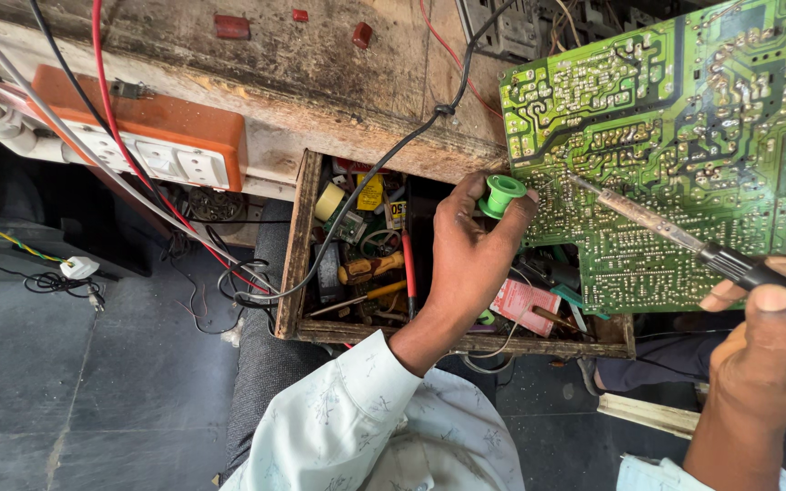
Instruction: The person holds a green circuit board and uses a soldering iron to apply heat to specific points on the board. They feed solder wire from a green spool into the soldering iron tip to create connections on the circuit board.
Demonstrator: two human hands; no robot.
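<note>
Green spool (503, 194) pinched in left hand (468, 259); right hand (770, 350) grips soldering iron (675, 236) (tip on circuit board (684, 136)).

The left hand (470, 250) pinches a green spool (502, 194) at the lower left edge of the circuit board (675, 136). The right hand (770, 350) grips a soldering iron (684, 238), its tip touching the board's solder side just right of the spool. Below the left hand sits an open wooden drawer (299, 236) of tools; a black cable (393, 155) crosses it. Far left of that hand, an orange switchboard (152, 123) is fixed to the bench (320, 73).
</note>
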